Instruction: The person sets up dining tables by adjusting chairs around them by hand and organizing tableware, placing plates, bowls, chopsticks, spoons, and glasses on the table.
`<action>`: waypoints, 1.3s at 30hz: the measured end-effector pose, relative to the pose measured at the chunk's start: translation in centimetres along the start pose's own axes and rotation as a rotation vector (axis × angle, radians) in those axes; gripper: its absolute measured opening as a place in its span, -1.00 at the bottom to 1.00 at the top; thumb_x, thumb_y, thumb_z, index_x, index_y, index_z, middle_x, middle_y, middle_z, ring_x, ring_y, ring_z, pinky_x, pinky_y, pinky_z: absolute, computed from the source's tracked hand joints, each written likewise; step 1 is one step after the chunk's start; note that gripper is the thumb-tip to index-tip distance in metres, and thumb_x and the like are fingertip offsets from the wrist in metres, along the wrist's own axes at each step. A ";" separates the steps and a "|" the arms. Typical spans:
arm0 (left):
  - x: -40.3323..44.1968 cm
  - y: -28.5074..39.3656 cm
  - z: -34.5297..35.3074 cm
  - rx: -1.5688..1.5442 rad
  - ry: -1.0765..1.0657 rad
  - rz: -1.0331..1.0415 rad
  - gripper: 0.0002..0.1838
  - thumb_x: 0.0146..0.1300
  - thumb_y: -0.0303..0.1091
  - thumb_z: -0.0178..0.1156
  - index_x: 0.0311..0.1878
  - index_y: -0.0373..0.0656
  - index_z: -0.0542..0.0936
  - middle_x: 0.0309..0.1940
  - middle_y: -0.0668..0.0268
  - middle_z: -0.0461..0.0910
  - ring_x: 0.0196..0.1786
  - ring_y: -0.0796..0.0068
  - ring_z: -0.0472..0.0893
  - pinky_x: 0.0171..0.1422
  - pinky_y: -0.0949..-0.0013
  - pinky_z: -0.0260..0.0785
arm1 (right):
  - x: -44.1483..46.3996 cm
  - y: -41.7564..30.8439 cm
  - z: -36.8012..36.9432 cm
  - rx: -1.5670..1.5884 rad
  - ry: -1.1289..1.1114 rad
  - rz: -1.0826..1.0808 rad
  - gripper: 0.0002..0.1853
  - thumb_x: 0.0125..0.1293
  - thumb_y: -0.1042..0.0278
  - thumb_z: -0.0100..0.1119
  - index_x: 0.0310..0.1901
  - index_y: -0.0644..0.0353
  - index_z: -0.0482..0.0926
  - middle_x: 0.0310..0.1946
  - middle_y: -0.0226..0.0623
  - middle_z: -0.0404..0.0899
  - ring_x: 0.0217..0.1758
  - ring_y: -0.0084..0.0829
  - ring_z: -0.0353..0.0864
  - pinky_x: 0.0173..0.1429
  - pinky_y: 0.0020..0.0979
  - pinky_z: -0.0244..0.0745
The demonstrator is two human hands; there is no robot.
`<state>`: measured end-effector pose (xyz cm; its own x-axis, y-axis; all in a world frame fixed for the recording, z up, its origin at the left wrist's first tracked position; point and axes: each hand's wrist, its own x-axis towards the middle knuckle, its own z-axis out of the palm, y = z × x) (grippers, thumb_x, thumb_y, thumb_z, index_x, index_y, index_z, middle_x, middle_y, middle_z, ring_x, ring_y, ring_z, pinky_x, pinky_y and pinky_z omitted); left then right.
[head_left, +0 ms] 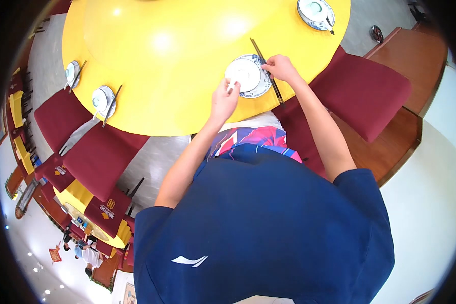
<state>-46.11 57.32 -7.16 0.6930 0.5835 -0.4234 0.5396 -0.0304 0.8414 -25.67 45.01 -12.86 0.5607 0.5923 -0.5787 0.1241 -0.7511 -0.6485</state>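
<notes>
Passage: yellow tabletop (pixel 172 91), left of bowl (pixel 242 73) | Obstacles: plate rim (pixel 264 87), chopsticks (pixel 277 91) right

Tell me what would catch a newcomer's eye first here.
First, the bright yellow table, sweeping across the top of the view. Then the navy shirt, filling the bottom middle. Between them, near the table's edge, the left hand is at a white bowl and the right hand beside dark chopsticks.

The tablecloth (pixel 172 96) is yellow, chairs (pixel 362 86) maroon.
</notes>
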 end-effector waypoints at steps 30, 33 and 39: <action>-0.2 -2.5 -0.8 -0.306 -0.027 -0.293 -0.78 0.49 -0.17 0.00 -0.05 -0.12 0.40 -0.63 0.55 0.25 -0.67 0.77 0.19 -0.65 0.58 -0.01 | -2.2 1.4 4.2 -0.199 0.250 -0.100 -0.79 0.17 0.32 0.27 -0.33 0.33 0.65 -0.32 0.14 0.64 -0.18 0.10 0.65 -0.05 -0.05 0.56; -0.3 -2.7 -0.6 -0.286 -0.020 -0.260 -0.75 0.48 -0.17 0.04 -0.02 -0.16 0.41 -0.63 0.55 0.26 -0.66 0.77 0.20 -0.65 0.58 0.01 | -2.2 1.3 4.3 -0.233 0.247 -0.095 -0.80 0.15 0.36 0.26 -0.29 0.34 0.68 -0.36 0.11 0.64 -0.22 0.01 0.68 -0.07 -0.12 0.57; -0.1 -2.0 -0.6 -0.356 -0.099 -0.290 -0.72 0.46 -0.18 0.09 0.00 -0.20 0.41 -0.63 0.55 0.26 -0.65 0.78 0.21 -0.63 0.58 0.04 | -2.1 1.5 4.8 -0.298 0.255 -0.144 -0.83 0.14 0.40 0.23 -0.29 0.31 0.68 -0.36 0.10 0.63 -0.21 0.03 0.67 -0.07 -0.11 0.57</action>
<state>-47.55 57.76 -8.56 0.5895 0.4464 -0.6732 0.5316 0.4130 0.7394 -30.59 44.00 -14.94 0.7002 0.6345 -0.3274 0.4265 -0.7395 -0.5208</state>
